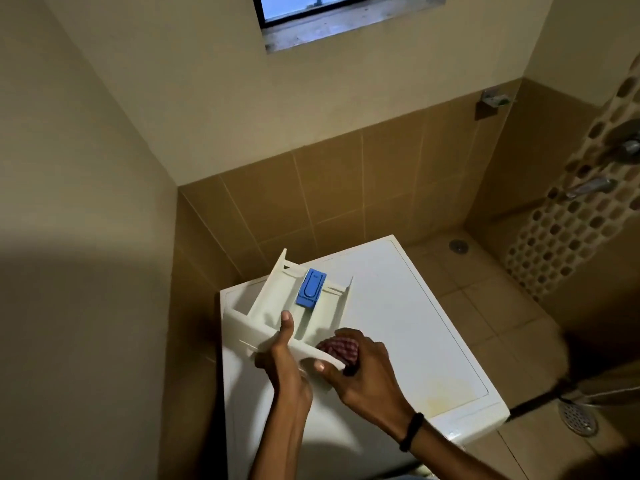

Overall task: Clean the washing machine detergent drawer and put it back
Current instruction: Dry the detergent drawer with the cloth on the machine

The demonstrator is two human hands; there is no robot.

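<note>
The white detergent drawer [277, 308] is held above the top of the washing machine [408, 327], its front panel toward the camera. Its front edge is gripped by the left hand [285, 362], thumb pointing up along a divider. A red checked cloth [338, 347] is bunched in the closed right hand [363, 370] and pressed into the drawer's right compartment. A blue insert [311, 287] sits near the back.

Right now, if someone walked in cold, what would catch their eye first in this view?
Probably the white detergent drawer, out of its slot and held over the washing machine, with its bright blue insert the only vivid colour in the dim tiled room. Next, the hands: the left hand grips the drawer's front, while the right hand presses a reddish checked cloth against its near right end.
</note>
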